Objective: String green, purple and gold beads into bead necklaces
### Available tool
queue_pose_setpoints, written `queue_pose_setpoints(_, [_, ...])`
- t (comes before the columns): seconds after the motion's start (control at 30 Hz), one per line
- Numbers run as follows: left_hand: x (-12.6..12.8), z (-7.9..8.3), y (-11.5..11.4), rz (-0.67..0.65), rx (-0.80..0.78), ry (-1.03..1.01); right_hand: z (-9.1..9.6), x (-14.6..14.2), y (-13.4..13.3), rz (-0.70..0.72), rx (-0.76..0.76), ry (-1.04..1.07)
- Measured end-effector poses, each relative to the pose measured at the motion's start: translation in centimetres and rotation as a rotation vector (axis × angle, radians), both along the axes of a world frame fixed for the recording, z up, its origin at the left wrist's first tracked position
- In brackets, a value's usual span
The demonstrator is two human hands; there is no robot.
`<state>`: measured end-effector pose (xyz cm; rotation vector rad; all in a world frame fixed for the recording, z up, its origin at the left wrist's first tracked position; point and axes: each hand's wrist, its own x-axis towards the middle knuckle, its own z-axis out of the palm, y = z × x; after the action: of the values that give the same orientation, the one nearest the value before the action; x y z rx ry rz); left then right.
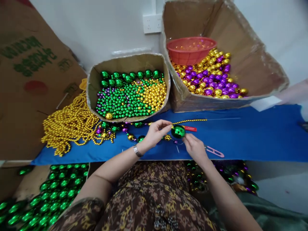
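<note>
A large shiny green bead (178, 131) is held just above the blue cloth, between my two hands. My left hand (156, 133) is closed in a pinch at its upper left side. My right hand (195, 148) has its fingertips closed at the bead's lower right edge. A thin strand of small gold beads (190, 121) runs rightward from behind my left fingertips, ending in a thin straight needle or wire (223, 118). A strung garland with a gold bead (167, 137) and green and purple beads lies beneath my left hand. What exactly the fingertips pinch is partly hidden.
Pink-handled thread snips (215, 151) and a red item (190, 128) lie near my right hand. Behind stand a cardboard box of small beads (127, 99) and a larger box (252, 73) with a red basket (190, 53). Gold bead strands (69, 120) heap at left.
</note>
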<state>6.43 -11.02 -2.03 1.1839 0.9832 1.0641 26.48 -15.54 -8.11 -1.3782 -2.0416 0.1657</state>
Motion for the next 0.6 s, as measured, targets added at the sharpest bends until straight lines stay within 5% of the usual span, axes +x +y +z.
queue_pose_setpoints(0.2, [1.0,-0.2,-0.3,0.000,0.092,-0.025,-0.3,0.4,0.0,-0.077,0.035,-0.009])
queue_pose_setpoints(0.43, [1.1,-2.9,-1.1,0.050,0.315,0.238,-3.0,1.0,0.2,-0.066,-0.066,-0.118])
queue_pose_setpoints(0.6, [1.0,-1.2,-1.1,0.048,0.599,0.392,-0.6,1.0,-0.1,-0.137,-0.048,-0.029])
